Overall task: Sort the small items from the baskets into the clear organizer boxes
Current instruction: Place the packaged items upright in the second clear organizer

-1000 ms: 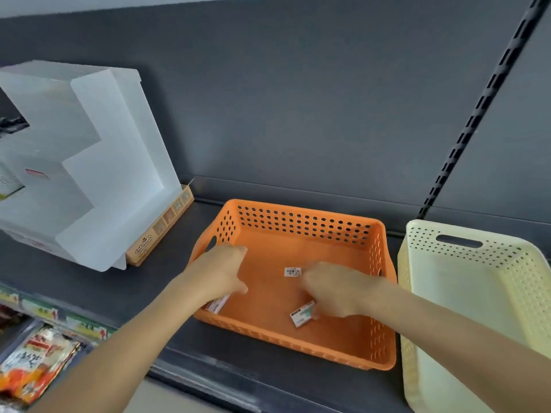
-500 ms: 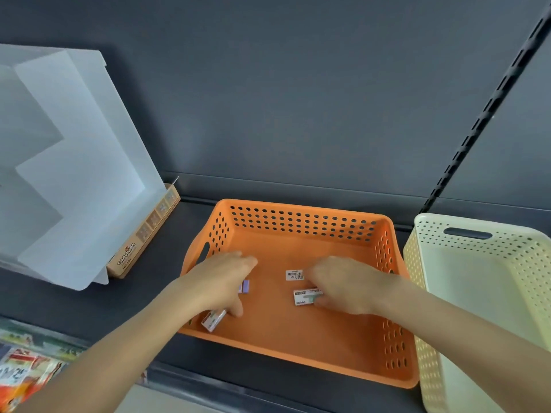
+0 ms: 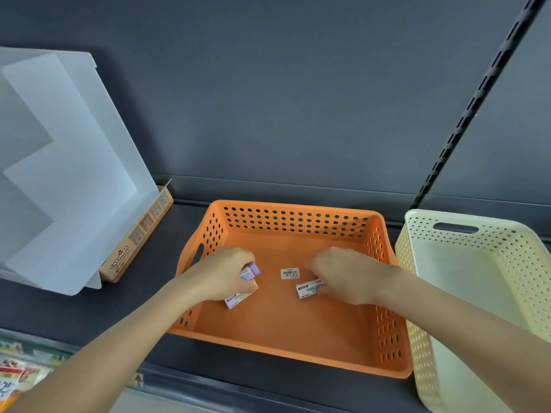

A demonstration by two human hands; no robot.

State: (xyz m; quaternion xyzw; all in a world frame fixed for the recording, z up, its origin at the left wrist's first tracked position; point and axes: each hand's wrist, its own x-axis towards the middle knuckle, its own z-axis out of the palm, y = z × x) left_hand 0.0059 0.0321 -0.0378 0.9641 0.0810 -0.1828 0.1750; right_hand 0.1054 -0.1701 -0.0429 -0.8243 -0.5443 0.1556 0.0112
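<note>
The perforated orange basket [image 3: 298, 207] holds small cartons and a flat barcode sticker [image 3: 289, 273]. The left hand [image 3: 222, 277] clasps a purple carton [image 3: 252, 270] above a white carton [image 3: 237, 299]. The right hand [image 3: 343, 275] pinches a green-printed carton [image 3: 308, 289] mid-basket, between the frosted organizer [image 3: 68, 180] at left and the cream basket [image 3: 507, 263] at right.

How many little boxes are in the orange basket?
3: a purple box gripped in the left hand, a second box beneath that hand, a green-marked box pinched by the right hand. Hands may hide more.
</note>
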